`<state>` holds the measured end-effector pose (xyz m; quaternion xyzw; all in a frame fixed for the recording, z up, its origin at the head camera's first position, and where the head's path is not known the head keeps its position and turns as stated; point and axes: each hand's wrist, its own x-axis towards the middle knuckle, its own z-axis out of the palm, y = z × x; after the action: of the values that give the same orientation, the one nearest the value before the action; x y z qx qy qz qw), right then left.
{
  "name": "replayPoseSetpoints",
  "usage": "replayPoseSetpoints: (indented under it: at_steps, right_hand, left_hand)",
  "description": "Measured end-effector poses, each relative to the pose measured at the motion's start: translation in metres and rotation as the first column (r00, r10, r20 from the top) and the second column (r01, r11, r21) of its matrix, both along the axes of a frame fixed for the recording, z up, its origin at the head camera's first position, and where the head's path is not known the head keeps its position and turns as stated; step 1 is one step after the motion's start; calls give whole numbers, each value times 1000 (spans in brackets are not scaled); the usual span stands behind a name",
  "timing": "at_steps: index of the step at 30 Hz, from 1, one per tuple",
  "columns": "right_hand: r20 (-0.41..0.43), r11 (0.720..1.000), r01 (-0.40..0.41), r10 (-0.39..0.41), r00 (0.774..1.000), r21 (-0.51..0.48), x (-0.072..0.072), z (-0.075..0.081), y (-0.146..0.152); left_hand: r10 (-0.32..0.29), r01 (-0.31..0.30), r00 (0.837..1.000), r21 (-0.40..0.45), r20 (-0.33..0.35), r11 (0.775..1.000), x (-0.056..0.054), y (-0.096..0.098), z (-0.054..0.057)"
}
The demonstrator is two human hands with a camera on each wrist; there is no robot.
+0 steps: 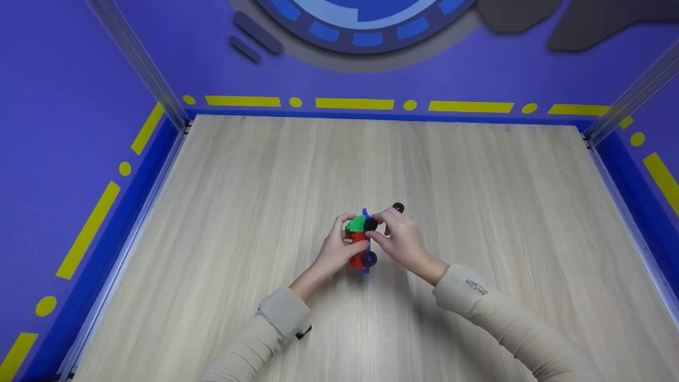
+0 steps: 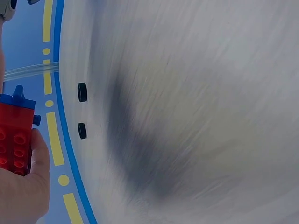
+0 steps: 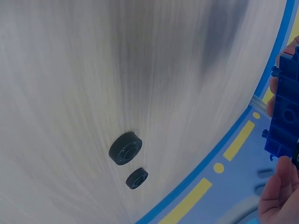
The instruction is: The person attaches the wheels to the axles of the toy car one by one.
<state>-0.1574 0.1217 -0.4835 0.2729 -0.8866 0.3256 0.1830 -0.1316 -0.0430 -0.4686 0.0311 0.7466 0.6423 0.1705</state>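
Note:
A toy car built of building blocks is held up over the table, tilted on its side. Its blue base (image 3: pixel 286 109) shows its underside in the right wrist view, with pegs along the edge. On it sit a red block (image 1: pixel 358 244) and a green block (image 1: pixel 357 223). My left hand (image 1: pixel 337 248) grips the car round the red block, thumb across its side. My right hand (image 1: pixel 401 240) pinches a black wheel (image 1: pixel 371 224) at the car's far end, against the base. Another black wheel (image 1: pixel 370 259) is on the near end.
Two loose black wheels, a larger one (image 3: pixel 125 148) and a smaller one (image 3: pixel 137 178), lie on the wooden table (image 1: pixel 254 212). In the head view one loose wheel (image 1: pixel 398 207) shows just beyond my right hand. Blue panels (image 1: pixel 366 85) with yellow marks border the table.

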Motion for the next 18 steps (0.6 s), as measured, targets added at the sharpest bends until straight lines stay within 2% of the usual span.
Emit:
replayPoseSetpoints:
  at_steps: [4,11,14,18]
  right_hand:
    - [-5,1000,14,-15,1000,-18,-1,1,1]
    - [11,1000,12,-12,1000,-22,-1,1,2]
    - [8,1000,7,-7,1000,-27,0,1,2]
    - [-2,1000,5,-5,1000,-26,1,1,2]
  left_hand:
    - [2,-2,1000,-6,2,1000,0,0,-2]
    - [-13,13,1000,-19,-3,1000,-9,0,-29]
    - [-5,5,1000,-29,-7,1000,-10,0,-32]
    - [1,-2,1000,-38,-15,999,-10,1,-31]
